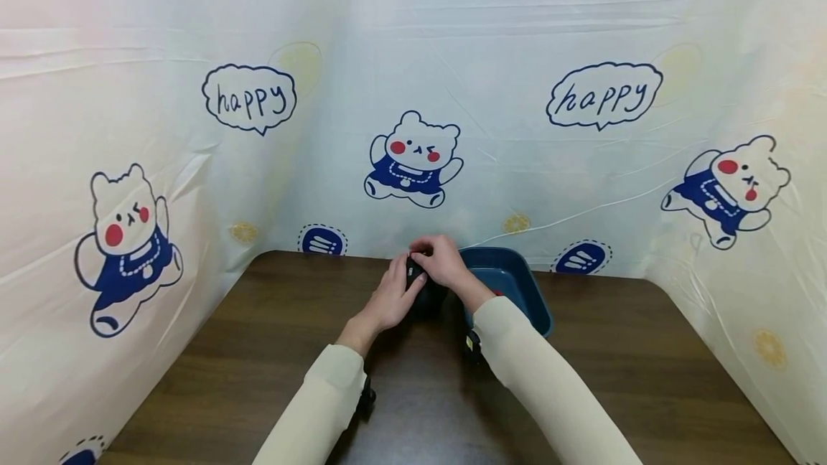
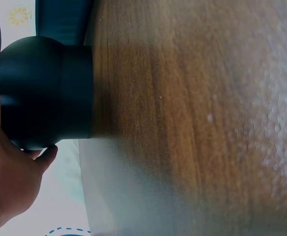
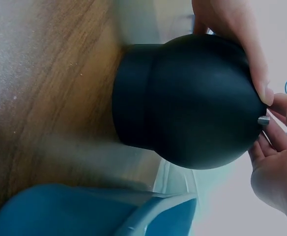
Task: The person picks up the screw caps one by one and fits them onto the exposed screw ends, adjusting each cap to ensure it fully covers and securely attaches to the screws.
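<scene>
A black rounded object (image 3: 197, 103) with a short cylindrical base stands on the table; a small silver metal stub (image 3: 264, 120) sticks out near its top. My left hand (image 1: 390, 296) grips its side, fingers curled round the dome and thumb near the top, in the left wrist view too. Over the top, my right hand (image 1: 442, 260) bends its fingers and pinches close to the stub. A bit of red shows under those fingers in the head view. What exactly the right fingertips hold is hidden.
Right beside the black object is a blue tray (image 1: 541, 307), partly behind my right forearm; something red (image 1: 497, 293) shows at its near side. The brown wooden table (image 1: 258, 372) meets a printed curtain (image 1: 504, 163) at the back and sides. Dark wrist devices show under both sleeves.
</scene>
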The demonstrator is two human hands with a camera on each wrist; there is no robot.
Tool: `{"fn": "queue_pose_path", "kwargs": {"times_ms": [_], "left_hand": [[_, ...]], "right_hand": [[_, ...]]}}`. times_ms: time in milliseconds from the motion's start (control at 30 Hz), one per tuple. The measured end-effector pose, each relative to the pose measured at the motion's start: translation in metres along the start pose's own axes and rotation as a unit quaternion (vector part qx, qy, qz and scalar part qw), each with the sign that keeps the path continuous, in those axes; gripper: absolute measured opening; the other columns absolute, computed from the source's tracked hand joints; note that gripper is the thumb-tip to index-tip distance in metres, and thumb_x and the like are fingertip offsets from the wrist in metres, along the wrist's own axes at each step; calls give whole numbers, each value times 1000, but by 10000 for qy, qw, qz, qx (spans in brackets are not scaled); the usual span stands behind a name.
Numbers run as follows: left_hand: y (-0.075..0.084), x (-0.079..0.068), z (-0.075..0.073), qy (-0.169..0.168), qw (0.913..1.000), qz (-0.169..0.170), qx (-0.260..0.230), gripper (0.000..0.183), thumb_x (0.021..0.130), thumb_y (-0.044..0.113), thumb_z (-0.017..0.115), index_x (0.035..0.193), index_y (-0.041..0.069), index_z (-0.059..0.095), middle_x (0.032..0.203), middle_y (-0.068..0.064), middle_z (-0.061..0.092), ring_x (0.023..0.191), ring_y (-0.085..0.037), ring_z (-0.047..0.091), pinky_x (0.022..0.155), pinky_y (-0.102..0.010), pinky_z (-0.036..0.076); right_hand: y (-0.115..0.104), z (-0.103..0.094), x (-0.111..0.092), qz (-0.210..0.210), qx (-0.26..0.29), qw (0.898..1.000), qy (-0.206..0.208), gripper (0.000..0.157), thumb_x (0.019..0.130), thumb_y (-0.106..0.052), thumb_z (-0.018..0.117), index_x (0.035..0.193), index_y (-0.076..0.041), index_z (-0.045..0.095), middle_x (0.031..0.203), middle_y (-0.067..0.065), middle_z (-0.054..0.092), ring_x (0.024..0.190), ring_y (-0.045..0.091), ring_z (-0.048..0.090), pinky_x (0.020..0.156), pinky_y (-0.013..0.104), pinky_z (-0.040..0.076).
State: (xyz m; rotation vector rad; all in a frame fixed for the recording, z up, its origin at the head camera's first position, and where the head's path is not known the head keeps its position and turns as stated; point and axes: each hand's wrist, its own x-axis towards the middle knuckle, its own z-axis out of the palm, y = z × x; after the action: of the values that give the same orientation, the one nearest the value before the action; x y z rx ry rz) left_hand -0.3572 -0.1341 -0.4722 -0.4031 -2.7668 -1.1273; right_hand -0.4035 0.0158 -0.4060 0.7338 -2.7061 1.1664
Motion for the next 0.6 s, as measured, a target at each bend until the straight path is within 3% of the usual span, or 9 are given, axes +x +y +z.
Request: {"fn": "queue_pose_path", "kwargs": {"times_ms": [300, 600], "left_hand": [[-4, 4, 3, -28, 10000, -37, -19, 77, 105, 63, 33, 161, 12, 18, 161, -12, 24, 140, -34, 36, 114, -56, 37], [1, -1, 0, 9, 9999, -148, -77, 79, 104, 65, 35, 161, 12, 18, 160, -12, 27, 136, -32, 39, 113, -58, 39]], "right_hand": [[-1, -12, -1, -33, -153, 9993, -330, 27, 101, -14, 66, 127, -8, 69, 122, 8, 71, 115, 25, 65, 103, 43, 51], [-1, -30, -11, -166, -596, 9958, -681, 29, 100, -14, 66, 129, -8, 66, 129, 11, 68, 117, 26, 62, 105, 45, 49]]}}
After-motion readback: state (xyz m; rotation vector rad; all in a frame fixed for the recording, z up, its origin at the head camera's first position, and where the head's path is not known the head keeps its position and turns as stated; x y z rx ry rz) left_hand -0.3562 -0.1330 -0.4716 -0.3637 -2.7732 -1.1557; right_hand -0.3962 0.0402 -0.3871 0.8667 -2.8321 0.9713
